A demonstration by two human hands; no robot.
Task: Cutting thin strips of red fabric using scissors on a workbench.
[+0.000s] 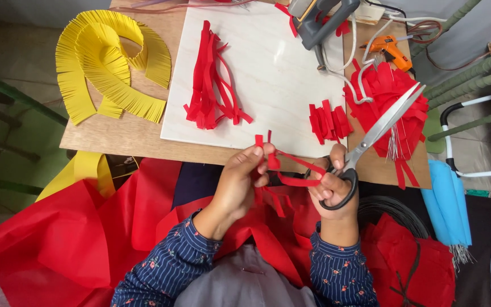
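While the crumpled red sheet (58, 239) is lying across the lap nearest the camera, a narrow red paper strip (291, 170) is being held up just above it, between the two hands, at the near edge of the wooden board (120, 136). The strip is being pinched at its left end by the left hand (240, 182), the thumb and fingertips (255, 152) closed together on the paper, with short red ends standing up above them. From that pinch, the long axis of the strip is being run rightward and slightly down, toward the right hand (331, 185). There its far end is being touched by the right hand's fingers, though how firmly it is gripped cannot be told. The scissors (379, 131) are being held in that same hand, fingers curled shut through the black loops, the blades parted only narrowly and pointed up and away to the right, so the strip is lying to the left of the blades, not between them. Farther off, on the white panel (268, 74), short cut red pieces (328, 122) and a bundle of long red strips (211, 85) are being kept. Beyond, a yellow fringed paper (109, 62) and an orange glue gun (390, 50) are lying.
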